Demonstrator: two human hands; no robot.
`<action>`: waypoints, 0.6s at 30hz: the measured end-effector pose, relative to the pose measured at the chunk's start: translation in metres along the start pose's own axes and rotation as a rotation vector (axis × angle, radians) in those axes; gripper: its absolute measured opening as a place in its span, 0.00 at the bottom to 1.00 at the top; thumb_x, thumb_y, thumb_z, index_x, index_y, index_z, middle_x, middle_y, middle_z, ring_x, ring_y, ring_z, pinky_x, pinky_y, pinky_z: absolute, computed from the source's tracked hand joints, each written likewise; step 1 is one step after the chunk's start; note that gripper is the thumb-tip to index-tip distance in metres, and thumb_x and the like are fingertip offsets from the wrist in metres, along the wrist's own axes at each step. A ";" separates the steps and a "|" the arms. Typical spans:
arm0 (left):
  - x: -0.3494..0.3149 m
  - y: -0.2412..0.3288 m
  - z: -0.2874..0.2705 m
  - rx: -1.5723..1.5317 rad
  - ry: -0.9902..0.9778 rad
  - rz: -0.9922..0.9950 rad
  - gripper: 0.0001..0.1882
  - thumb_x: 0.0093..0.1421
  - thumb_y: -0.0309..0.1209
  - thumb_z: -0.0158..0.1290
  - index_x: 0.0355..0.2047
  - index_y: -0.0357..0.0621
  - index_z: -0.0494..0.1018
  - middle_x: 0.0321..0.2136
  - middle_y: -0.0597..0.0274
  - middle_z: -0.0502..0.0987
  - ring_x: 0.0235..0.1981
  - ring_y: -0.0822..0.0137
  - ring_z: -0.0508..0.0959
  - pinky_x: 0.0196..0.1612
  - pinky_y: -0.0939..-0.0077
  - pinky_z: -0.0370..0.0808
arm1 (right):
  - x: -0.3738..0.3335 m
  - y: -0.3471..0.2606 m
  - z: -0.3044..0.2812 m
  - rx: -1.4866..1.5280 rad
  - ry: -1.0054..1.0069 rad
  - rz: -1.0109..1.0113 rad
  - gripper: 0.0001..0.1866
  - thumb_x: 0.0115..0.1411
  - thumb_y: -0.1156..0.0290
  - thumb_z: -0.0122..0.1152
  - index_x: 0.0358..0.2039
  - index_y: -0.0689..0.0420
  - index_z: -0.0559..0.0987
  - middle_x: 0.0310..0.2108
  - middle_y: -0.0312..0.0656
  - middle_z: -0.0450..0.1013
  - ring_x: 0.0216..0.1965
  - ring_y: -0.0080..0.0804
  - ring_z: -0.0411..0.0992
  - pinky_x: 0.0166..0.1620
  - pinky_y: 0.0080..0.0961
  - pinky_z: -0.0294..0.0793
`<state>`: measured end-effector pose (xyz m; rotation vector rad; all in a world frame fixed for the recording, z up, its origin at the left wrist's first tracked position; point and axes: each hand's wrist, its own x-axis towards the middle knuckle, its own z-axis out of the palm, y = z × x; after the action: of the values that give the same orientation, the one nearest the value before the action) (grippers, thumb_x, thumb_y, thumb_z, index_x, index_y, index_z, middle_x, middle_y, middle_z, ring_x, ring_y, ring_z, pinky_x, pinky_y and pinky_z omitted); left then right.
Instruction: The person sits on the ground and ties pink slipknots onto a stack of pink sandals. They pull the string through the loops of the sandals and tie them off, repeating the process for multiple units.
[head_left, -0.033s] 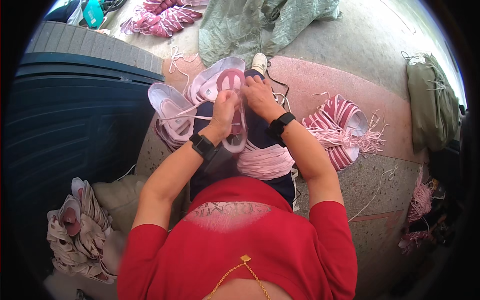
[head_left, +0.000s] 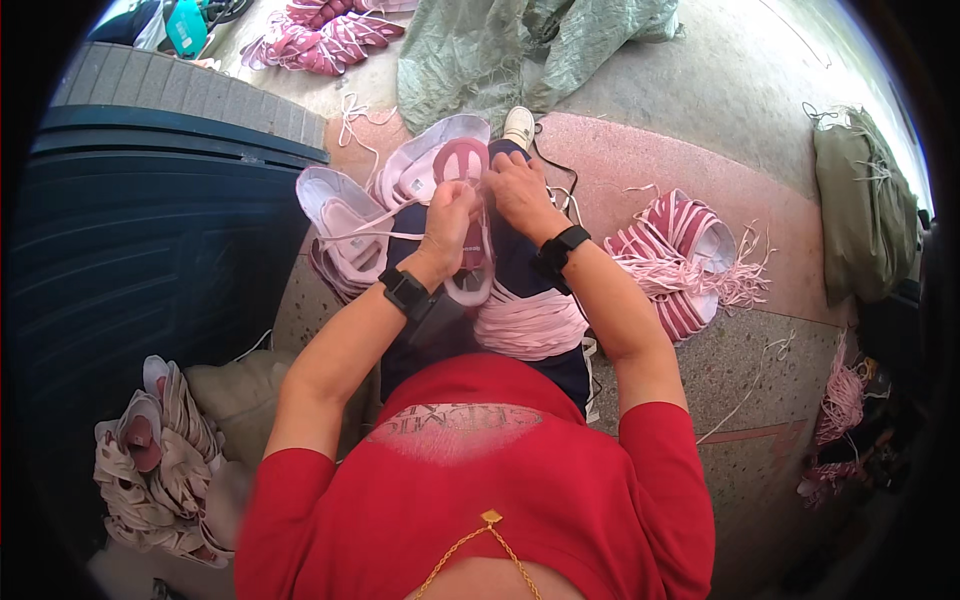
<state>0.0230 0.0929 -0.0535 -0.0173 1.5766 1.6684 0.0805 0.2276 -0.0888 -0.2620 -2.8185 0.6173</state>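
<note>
Nearest the camera, the person's red short-sleeved shirt (head_left: pixel 480 500) is filling the lower middle, with both forearms reaching up from it, each wearing a black wristband. Just beyond, a bundle of pale pink laces (head_left: pixel 530 325) is lying across the lap on dark trousers. Above that, the left hand (head_left: pixel 450 225) is pinching a thin pale pink lace (head_left: pixel 375 235) that is stretching leftward, while the right hand (head_left: pixel 515 190) is closing its fingers on the top of the pink and white shoe (head_left: pixel 465 165) held upright over the knees. Both hands are crowding over the shoe's opening, hiding its eyelets.

Touching the shoe on the left, more pale pink shoes (head_left: pixel 340 215) are lying on their sides against the dark blue ribbed bin (head_left: pixel 140 230). Down at lower left, a heap of beige shoe uppers (head_left: pixel 155 460) is sitting on the floor. To the right, a stack of pink striped shoe uppers with loose laces (head_left: pixel 685 255) is resting on the reddish stone floor (head_left: pixel 640 150). Farther off, a grey-green sack (head_left: pixel 530 50) is lying crumpled, another olive sack (head_left: pixel 865 205) is sitting at far right, and more pink striped uppers (head_left: pixel 320 40) are lying at the top.
</note>
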 end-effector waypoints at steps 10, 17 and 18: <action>-0.006 0.009 -0.012 -0.039 0.054 -0.029 0.08 0.65 0.32 0.42 0.40 0.42 0.61 0.39 0.58 0.70 0.34 0.67 0.76 0.35 0.76 0.75 | -0.017 -0.021 -0.008 -0.005 -0.024 0.054 0.14 0.52 0.57 0.56 0.33 0.51 0.79 0.31 0.38 0.70 0.38 0.36 0.65 0.39 0.38 0.58; -0.015 0.042 -0.030 0.434 0.145 0.130 0.16 0.64 0.28 0.42 0.52 0.44 0.60 0.20 0.63 0.71 0.15 0.75 0.73 0.13 0.86 0.64 | -0.007 -0.013 -0.014 0.075 -0.233 0.100 0.19 0.49 0.55 0.56 0.36 0.55 0.78 0.35 0.44 0.71 0.41 0.41 0.66 0.41 0.42 0.61; -0.016 0.046 -0.030 0.513 0.129 0.176 0.19 0.63 0.27 0.42 0.55 0.44 0.60 0.19 0.64 0.71 0.14 0.76 0.72 0.14 0.87 0.63 | -0.003 -0.014 -0.013 0.069 -0.272 0.133 0.18 0.48 0.57 0.57 0.35 0.55 0.78 0.34 0.44 0.71 0.42 0.42 0.66 0.42 0.43 0.61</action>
<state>-0.0073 0.0650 -0.0139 0.2907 2.1157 1.3640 0.0852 0.2197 -0.0721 -0.3809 -3.0487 0.8362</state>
